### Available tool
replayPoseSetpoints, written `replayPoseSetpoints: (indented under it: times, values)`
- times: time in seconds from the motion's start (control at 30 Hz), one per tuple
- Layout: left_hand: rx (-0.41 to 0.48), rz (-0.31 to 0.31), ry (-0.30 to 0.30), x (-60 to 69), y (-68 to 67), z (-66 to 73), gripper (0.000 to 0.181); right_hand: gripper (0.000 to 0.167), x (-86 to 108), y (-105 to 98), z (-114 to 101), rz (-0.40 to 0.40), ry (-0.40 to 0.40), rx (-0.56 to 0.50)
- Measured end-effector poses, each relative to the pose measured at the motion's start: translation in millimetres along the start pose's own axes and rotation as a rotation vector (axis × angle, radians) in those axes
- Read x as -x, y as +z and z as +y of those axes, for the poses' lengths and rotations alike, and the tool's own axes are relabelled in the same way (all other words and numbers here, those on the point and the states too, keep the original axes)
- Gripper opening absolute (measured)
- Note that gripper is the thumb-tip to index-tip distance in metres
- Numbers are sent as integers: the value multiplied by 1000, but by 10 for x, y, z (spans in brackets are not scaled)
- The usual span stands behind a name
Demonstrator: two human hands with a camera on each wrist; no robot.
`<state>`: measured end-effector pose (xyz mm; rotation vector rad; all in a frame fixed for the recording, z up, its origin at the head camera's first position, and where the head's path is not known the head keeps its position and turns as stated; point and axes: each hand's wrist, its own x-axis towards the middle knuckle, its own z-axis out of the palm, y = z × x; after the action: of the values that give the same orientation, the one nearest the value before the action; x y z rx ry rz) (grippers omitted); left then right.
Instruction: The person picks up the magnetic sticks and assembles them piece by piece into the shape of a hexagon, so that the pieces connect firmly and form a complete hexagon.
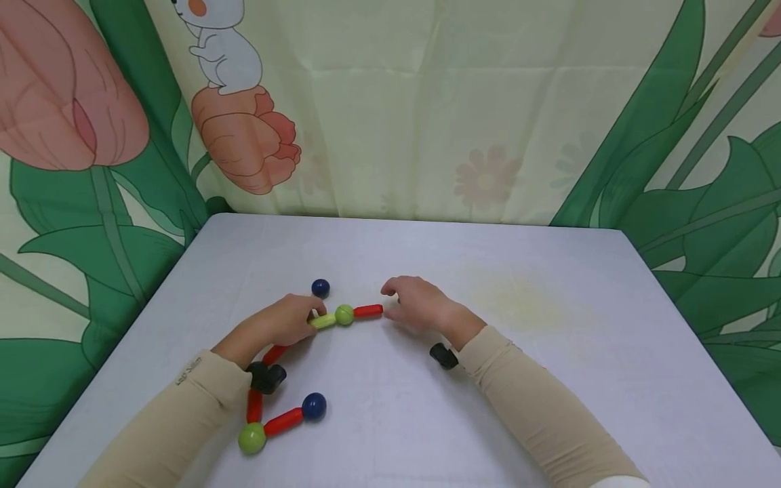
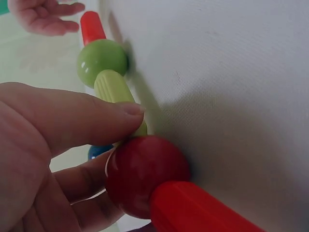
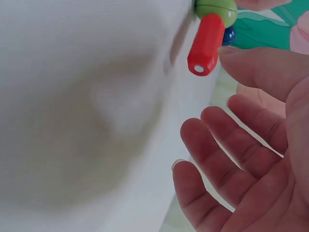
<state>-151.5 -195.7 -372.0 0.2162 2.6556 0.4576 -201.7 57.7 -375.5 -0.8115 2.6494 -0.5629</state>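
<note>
A chain of toy building rods and balls lies on the table. My left hand (image 1: 283,322) pinches the yellow-green rod (image 2: 113,89) near the dark red ball (image 2: 145,176); the thumb crosses the rod and the fingers sit behind the ball. Beyond that rod come a green ball (image 1: 344,314) and a red rod (image 1: 369,311). That rod's free end, with a small silvery disc, faces my right hand (image 1: 421,305). The right fingers are spread and hold nothing, the thumb tip very close to the red rod; whether it touches is unclear.
A loose blue ball (image 1: 321,288) lies behind my left hand. Nearer, partly under the left forearm, the chain runs through red rods to a green ball (image 1: 252,439), another red rod (image 1: 283,421) and a blue ball (image 1: 314,407). A printed curtain (image 1: 378,135) hangs behind the white table (image 1: 549,407).
</note>
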Motion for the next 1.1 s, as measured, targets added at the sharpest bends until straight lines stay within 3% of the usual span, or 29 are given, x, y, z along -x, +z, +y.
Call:
replayPoseSetpoints:
  times: [0.47,0.83,1.1]
  values:
    - [4,14,-21,49,22,-80,29,40,-363,-90,-197,-25,-113,69]
    - [22,16,-7,101,19,-167,28,45,-769,-35,-567,-102,-184,146]
    - [36,26,24,132,13,-178,27,47,-919,83,-687,-164,-153,167]
